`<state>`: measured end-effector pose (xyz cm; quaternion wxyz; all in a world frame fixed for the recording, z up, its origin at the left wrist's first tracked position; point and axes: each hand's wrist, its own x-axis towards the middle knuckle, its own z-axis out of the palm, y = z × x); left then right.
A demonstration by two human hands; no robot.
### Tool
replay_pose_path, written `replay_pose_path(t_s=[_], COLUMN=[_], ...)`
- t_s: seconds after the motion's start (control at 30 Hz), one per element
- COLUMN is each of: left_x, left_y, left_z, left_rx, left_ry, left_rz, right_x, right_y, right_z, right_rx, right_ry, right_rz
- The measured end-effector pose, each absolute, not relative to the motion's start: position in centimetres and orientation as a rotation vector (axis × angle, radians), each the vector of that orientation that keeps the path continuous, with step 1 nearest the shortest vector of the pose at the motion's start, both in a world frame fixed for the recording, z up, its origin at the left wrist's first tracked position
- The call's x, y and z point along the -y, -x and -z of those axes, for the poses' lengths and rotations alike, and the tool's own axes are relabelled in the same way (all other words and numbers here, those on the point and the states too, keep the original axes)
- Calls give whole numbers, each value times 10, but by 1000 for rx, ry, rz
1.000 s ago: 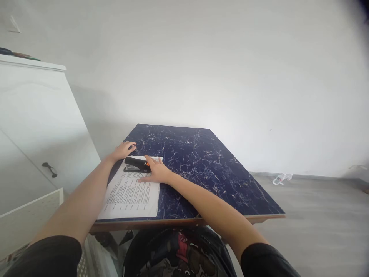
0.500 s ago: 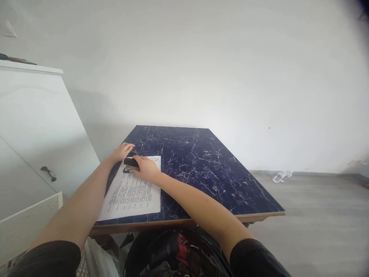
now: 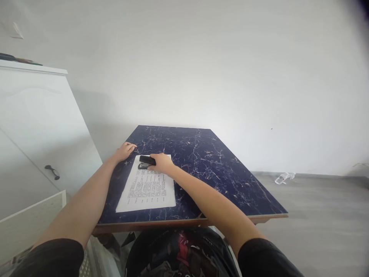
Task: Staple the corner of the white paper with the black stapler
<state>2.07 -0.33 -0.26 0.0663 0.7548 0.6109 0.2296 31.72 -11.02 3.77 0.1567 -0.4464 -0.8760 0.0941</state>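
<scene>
A black stapler (image 3: 147, 160) is gripped from its right end by my right hand (image 3: 162, 163), fingers wrapped round it. Its jaws point left and stand apart. It is over the upper part of a printed white paper (image 3: 146, 189), which lies on the dark blue marbled table (image 3: 201, 169); whether an edge of the paper sits between the jaws I cannot tell. My left hand (image 3: 126, 151) rests at the table's left edge, left of the paper and apart from it, fingers stretched out. Something small and dark beside those fingertips is too unclear to name.
To the left stands a white cabinet (image 3: 37, 115) with a dark handle (image 3: 52, 172), some thin items lying on its top. A pale panel (image 3: 31, 225) is below it. A clear plastic piece (image 3: 285, 177) lies on the grey floor by the wall.
My right hand has moved right with the stapler, and the paper has slid right along with it, away from my left hand. My left hand has stayed at the table's left edge.
</scene>
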Motion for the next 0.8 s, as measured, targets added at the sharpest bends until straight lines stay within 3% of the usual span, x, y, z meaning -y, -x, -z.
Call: replay_pose_path(t_s=[0.17, 0.4, 0.67, 0.8], left_x=[12, 25, 54, 63], left_y=[-26, -79, -173, -190], left_z=[-7, -35, -16, -2], left_rx=[-1938, -1838, -1548, -1377], left_ry=[-2255, -2376, -2650, -2674], left_rz=[-737, -1276, -873, -629], right_x=[104, 101, 105, 98], right_y=[-367, -411, -460, -535], right_z=[-40, -40, -66, -77], right_rx=[2449, 2429, 2211, 1952], right_ry=[1315, 1352, 1246, 1477], right_rz=[-269, -270, -406, -312])
